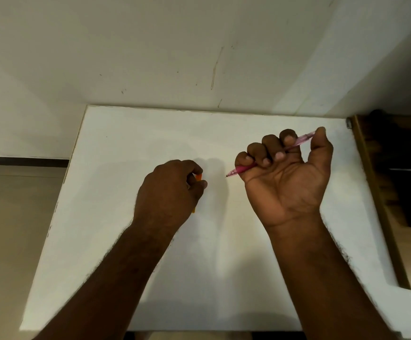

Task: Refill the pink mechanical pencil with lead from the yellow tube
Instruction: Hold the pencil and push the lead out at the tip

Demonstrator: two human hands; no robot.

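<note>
My right hand [285,175] is palm-up above the white table [126,241], fingers curled around the pink mechanical pencil [300,142]. The pencil lies slanted, its metal tip pointing down-left toward my left hand and its back end under my thumb at the upper right. My left hand [167,192] rests knuckles-up on the table, fingers closed around the yellow tube [198,177]. Only a small orange-yellow bit of the tube shows between thumb and fingers, and another sliver below the palm. The two hands are apart, a short gap between pencil tip and left thumb.
The white table butts against a scuffed pale wall [175,57] at the back. A dark wooden piece of furniture [383,180] with a metal part stands beyond the table's right edge. Tiled floor [8,229] lies to the left.
</note>
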